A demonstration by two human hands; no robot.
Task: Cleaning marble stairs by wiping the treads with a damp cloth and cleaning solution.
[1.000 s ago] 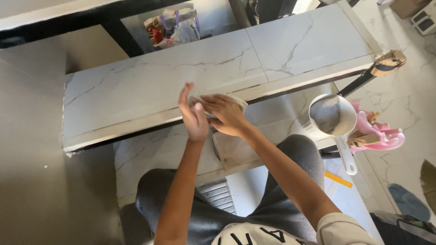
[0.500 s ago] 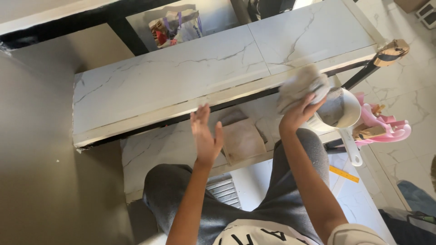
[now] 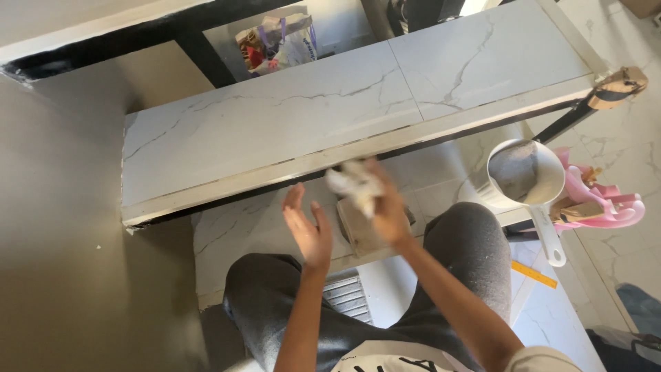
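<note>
My right hand [image 3: 390, 212] is shut on a crumpled grey-white rag [image 3: 354, 184], held just below the front edge of the white marble-look tiled slab [image 3: 289, 124]. My left hand [image 3: 308, 229] hovers beside it with fingers spread, palm turned toward the right hand, holding nothing. Both hands are over the lower tiled shelf [image 3: 241, 227], where a brownish square tile piece [image 3: 361, 231] lies right under the rag.
A white scoop [image 3: 527, 176] with grey powder sits at the lower shelf's right end, next to a pink plastic tub [image 3: 606, 203]. A bag of items [image 3: 275, 38] stands behind the slab. A grey wall lies to the left. A yellow ruler [image 3: 531, 273] lies on the floor.
The right hand swung the rag out to the scoop on the right, then brought it back to centre beside the left hand. The left hand dropped lower and stays open.
</note>
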